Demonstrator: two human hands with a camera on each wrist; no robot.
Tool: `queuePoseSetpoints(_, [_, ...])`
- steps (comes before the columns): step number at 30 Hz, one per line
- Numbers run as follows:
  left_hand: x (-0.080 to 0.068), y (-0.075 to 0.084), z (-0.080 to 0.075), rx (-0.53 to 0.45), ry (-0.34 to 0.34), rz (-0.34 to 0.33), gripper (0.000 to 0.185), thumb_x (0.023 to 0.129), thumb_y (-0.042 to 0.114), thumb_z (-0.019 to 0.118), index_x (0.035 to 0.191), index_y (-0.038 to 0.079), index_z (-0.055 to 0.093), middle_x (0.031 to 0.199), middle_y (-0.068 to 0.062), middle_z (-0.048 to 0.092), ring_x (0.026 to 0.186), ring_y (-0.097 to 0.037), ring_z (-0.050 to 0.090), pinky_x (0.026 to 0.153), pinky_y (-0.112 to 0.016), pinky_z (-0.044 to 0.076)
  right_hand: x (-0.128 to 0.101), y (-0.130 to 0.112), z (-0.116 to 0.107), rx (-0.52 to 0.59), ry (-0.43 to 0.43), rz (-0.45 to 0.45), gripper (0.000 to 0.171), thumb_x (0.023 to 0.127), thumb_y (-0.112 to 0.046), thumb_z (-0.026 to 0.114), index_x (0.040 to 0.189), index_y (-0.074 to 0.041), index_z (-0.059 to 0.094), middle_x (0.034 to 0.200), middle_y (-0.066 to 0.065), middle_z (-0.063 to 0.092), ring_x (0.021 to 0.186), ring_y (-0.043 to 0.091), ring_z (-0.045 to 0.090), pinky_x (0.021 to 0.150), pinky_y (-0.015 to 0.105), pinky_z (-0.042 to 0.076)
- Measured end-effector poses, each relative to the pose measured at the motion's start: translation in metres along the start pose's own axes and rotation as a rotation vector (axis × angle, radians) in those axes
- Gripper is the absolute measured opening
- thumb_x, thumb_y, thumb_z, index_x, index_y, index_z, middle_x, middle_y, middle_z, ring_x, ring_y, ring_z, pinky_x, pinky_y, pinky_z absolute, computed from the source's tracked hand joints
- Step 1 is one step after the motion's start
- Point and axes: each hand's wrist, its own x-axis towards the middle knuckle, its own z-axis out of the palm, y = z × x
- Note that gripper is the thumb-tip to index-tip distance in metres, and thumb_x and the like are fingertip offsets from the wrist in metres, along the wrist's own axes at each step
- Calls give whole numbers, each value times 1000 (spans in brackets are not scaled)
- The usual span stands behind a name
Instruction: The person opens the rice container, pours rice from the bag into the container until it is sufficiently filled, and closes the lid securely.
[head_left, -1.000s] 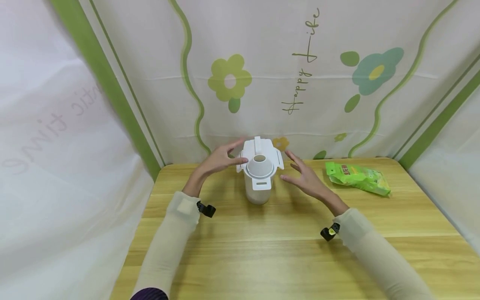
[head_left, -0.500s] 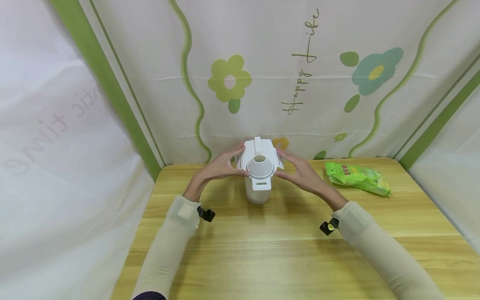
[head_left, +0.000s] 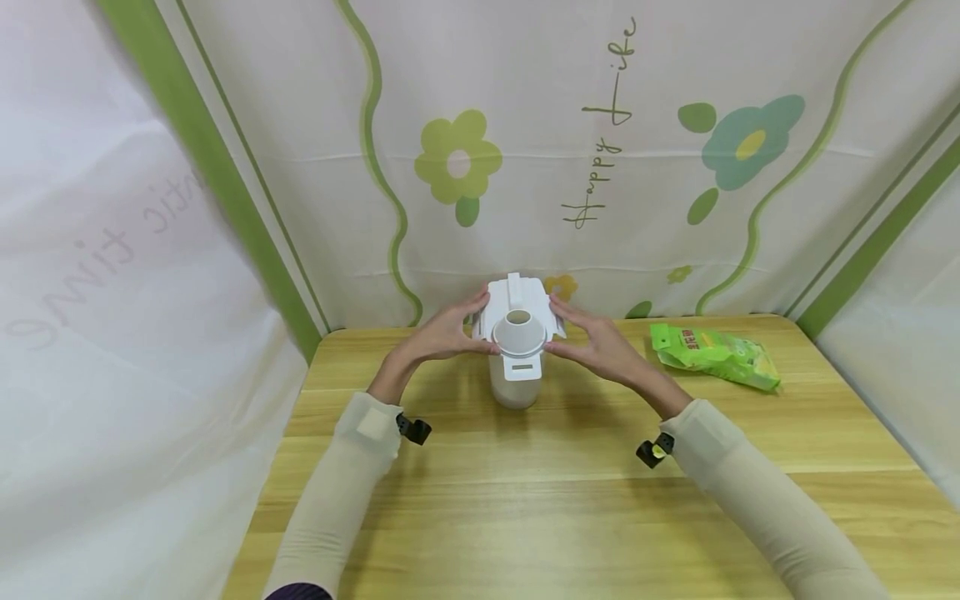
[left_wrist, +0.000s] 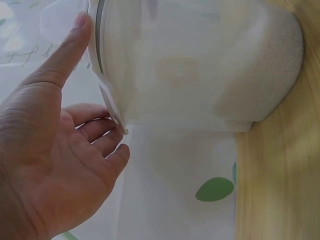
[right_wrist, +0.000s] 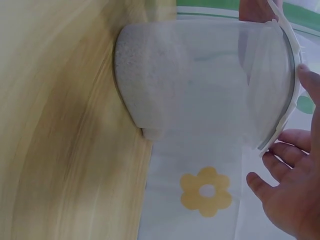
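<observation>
A see-through storage container (head_left: 514, 393) stands upright at the table's back edge. Its white lid (head_left: 534, 293) has a cone-shaped spout (head_left: 520, 338) on top and flap-like latches at the sides. White grains (right_wrist: 140, 65) fill the container's lower part. At the lid's left side, my left hand (head_left: 442, 332) holds the edge between thumb and fingers, with the fingertips at a latch (left_wrist: 115, 107). Opposite it, my right hand (head_left: 606, 350) grips the lid's right edge, thumb on the rim, fingertips curled at the other latch (right_wrist: 272, 140). Whether the latches are fastened cannot be told.
A green packet (head_left: 716, 357) lies on the right back part of the wooden table (head_left: 480, 517). Patterned curtains (head_left: 525, 225) hang close behind the container and along both sides. Wrist cameras (head_left: 412, 429) sit on both forearms.
Both hands have closed in on the lid from either side and now touch its edges. The right hand has moved left. The container and the packet have stayed in place.
</observation>
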Motion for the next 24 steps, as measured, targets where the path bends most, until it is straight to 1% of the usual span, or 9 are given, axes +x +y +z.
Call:
queuePoseSetpoints(5, [-1,0,-1,-4,2,0,112,87,35,90,167,0,19,177,-15,11,163,-27,15,131,-43,18,0,-1,2,18,-8,3,80,97,-42,78,162,-10,42,171,2,32,156,36,35,126,59,27])
queuePoseSetpoints(11, [-1,0,-2,-7,-3,1,111,87,38,89,166,1,21,176,-15,12,162,-27,17,131,-42,19,0,0,4,22,-31,20,80,98,-45,75,163,-12,41,171,-1,31,156,36,33,126,60,26])
queuePoseSetpoints(20, [-2,0,-2,-32,-31,-6,111,88,37,88,167,2,17,177,-13,8,163,-25,13,131,-41,16,-1,3,5,14,-17,8,79,99,-44,75,162,-11,42,171,2,32,157,36,33,125,62,27])
queuePoseSetpoints(24, [-2,0,-3,-32,-43,-9,111,90,38,87,167,3,16,177,-12,7,163,-25,12,131,-41,16,-1,6,4,28,-27,3,78,99,-41,76,162,-11,42,172,7,32,157,37,31,125,64,26])
